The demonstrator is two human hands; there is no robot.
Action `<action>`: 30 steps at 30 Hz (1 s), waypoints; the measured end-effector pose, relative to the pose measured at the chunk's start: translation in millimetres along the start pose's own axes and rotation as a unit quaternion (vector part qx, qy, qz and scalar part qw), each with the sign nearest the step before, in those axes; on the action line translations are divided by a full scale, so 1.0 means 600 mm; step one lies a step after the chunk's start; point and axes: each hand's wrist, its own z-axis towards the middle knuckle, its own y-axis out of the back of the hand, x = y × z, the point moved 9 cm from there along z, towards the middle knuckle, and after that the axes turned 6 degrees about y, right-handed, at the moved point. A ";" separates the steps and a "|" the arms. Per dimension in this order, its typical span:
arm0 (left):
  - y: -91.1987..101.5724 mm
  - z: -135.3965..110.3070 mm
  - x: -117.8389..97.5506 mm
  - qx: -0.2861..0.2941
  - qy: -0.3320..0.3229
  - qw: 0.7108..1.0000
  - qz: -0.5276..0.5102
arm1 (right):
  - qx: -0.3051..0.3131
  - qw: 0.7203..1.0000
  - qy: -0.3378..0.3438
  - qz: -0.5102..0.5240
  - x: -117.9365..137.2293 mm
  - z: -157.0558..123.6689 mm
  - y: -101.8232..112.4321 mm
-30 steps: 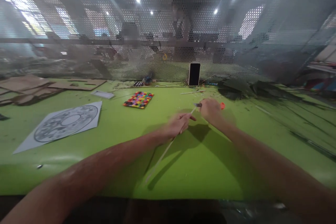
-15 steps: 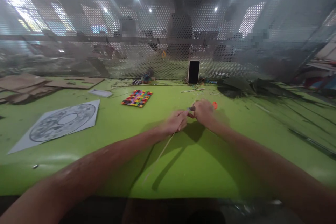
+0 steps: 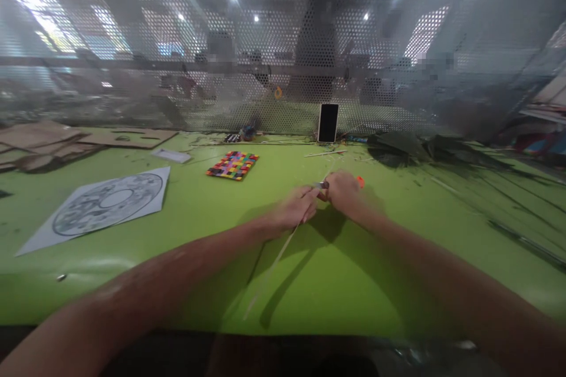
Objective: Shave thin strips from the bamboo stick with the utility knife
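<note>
My left hand (image 3: 297, 207) is closed on a thin pale strip (image 3: 275, 264), whose long tail slants down toward the table's near edge. Close beside it, my right hand (image 3: 344, 189) is wrapped around a small knife (image 3: 322, 185). A short greyish, blade-like part of the knife shows between the two hands, over the strip's upper end. An orange piece (image 3: 361, 181) sticks out on the far side of the right hand; it looks like the knife's handle end. The fingers are slightly blurred and cover most of the handle and the gripped part of the strip.
On the green table (image 3: 212, 283) lie a multicoloured woven square (image 3: 233, 165), a printed paper sheet (image 3: 154, 207), brown cardboard (image 3: 132, 138) and a shallow white tray (image 3: 171, 156). A dark-screened device (image 3: 328, 123) stands against the perforated metal screen (image 3: 274, 112). Dark leaves (image 3: 398, 147) lie right.
The strip's lower tail has swung slightly, and the orange end has dipped a little at the right hand. Both hands keep their hold. The whole view has shifted slightly.
</note>
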 end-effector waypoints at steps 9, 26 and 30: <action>-0.005 -0.014 -0.012 0.001 0.012 0.998 0.055 | 0.011 1.000 -0.014 0.005 -0.014 0.004 0.003; -0.005 -0.008 0.002 0.019 0.019 0.996 0.084 | 0.019 0.997 -0.075 -0.010 -0.072 0.024 -0.021; -0.007 -0.007 0.004 0.026 0.021 0.995 0.095 | 0.024 0.996 -0.086 -0.005 -0.091 0.027 -0.026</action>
